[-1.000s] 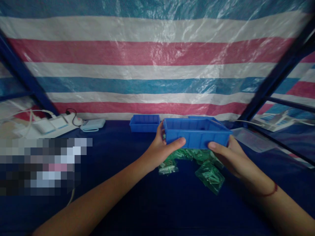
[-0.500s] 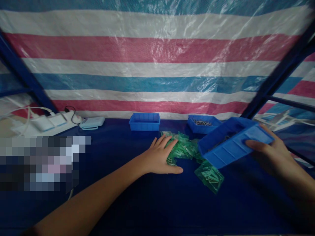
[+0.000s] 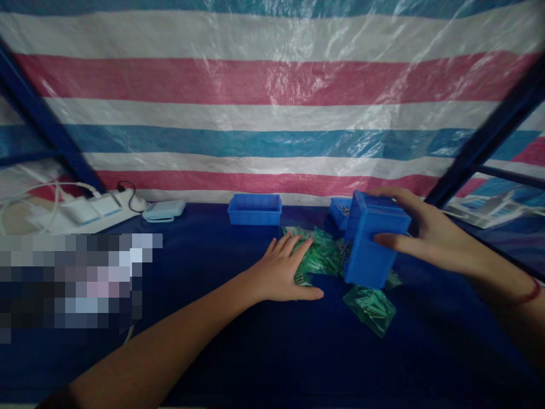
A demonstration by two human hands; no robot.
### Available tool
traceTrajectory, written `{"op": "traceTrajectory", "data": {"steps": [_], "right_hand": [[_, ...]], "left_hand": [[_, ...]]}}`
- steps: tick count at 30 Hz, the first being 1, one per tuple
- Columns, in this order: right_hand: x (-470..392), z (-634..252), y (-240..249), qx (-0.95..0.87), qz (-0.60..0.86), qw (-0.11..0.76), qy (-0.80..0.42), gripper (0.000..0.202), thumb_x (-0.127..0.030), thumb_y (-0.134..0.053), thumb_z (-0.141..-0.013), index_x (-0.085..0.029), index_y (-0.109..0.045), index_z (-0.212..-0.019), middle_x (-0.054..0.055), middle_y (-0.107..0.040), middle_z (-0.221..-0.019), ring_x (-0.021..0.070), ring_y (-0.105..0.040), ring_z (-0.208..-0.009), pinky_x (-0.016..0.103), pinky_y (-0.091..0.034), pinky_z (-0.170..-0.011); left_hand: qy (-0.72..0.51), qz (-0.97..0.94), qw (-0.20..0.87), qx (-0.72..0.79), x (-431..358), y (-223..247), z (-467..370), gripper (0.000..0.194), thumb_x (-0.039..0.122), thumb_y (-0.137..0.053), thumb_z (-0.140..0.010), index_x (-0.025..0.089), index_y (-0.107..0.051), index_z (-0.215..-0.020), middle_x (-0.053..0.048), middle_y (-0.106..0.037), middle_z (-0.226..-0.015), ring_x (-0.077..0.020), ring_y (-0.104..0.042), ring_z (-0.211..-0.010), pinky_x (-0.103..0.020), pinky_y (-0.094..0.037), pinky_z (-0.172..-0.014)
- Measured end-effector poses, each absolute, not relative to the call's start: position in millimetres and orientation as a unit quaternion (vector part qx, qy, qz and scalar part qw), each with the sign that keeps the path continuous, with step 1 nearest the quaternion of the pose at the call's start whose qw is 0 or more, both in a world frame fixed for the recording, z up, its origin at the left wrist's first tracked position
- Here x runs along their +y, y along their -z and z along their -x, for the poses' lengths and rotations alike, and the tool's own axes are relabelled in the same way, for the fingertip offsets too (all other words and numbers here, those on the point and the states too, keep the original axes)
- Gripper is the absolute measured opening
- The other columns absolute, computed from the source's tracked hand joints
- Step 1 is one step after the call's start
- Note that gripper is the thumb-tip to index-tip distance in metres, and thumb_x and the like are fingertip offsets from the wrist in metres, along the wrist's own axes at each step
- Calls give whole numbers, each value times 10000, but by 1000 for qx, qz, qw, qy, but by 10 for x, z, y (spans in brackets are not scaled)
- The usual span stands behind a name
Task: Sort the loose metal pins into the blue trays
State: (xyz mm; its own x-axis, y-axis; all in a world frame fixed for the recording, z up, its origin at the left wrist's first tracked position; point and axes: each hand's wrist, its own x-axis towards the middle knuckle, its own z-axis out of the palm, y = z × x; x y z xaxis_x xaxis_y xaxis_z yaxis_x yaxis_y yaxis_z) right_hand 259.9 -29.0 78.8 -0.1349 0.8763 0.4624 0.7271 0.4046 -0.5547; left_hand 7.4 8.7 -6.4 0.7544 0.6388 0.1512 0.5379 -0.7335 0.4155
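Note:
My right hand [image 3: 415,230] grips a blue plastic bin [image 3: 372,244], tipped steeply so its opening faces left. Thin metal pieces [image 3: 347,250], like screws, show at the bin's mouth; how many is hidden. Beneath and left of it lies a heap of green plastic bags [image 3: 321,253] holding slim metal pieces. My left hand [image 3: 285,270] rests palm down with fingers spread, its fingertips on the heap's left side. One separate green bag [image 3: 370,307] with metal pieces lies in front of the tipped bin.
A blue bin [image 3: 255,211] stands at the back middle. Another blue bin [image 3: 338,216] with metal pieces is partly hidden behind the tipped one. At left are a power strip [image 3: 123,207] with plugs, a light blue case [image 3: 165,211] and a blurred-out patch.
My right hand has swung the blue bin left and turned it from a slant to nearly on end. My left hand keeps its place on the bags.

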Motion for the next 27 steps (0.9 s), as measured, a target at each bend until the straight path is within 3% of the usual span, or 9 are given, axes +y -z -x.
{"op": "traceTrajectory", "data": {"steps": [9, 15, 22, 27], "right_hand": [[-91, -2124, -834, -856, 431, 285, 28, 575, -320, -695, -625, -239, -502, -1160, 92, -480, -1207, 292, -499, -1113, 482, -400, -954], [-21, -1885, -688, -873, 411, 261, 18, 582, -347, -678, -632, -235, -496, -1174, 113, -431, -1269, 322, -456, -1166, 502, -390, -961], [21, -1771, -595, -888, 387, 247, 1, 571, -336, -665, -641, -244, -495, -1178, 99, -450, -1260, 314, -450, -1159, 513, -373, -965], [-30, -1902, -683, -867, 421, 268, 3, 556, -325, -675, -646, -231, -511, -1168, 97, -444, -1250, 291, -459, -1168, 467, -377, -983]], "left_hand": [[-159, -918, 176, 319, 81, 67, -87, 1040, 712, -541, -664, 151, -148, -1445, -206, -170, -1494, -412, -104, -1362, -625, -145, -1047], [-176, -919, 169, 308, 69, 55, -87, 989, 651, -601, -663, 144, -228, -1427, -198, -179, -1493, -416, -129, -1356, -627, -132, -1053], [-188, -928, 153, 282, 67, 67, -85, 791, 594, -591, -722, 276, -312, -1391, -108, -195, -1509, -391, -176, -1354, -665, -46, -1036], [-195, -933, 123, 277, 50, 47, -99, 825, 621, -574, -720, 223, -315, -1395, -150, -183, -1505, -409, -154, -1354, -670, -34, -1034]]}}
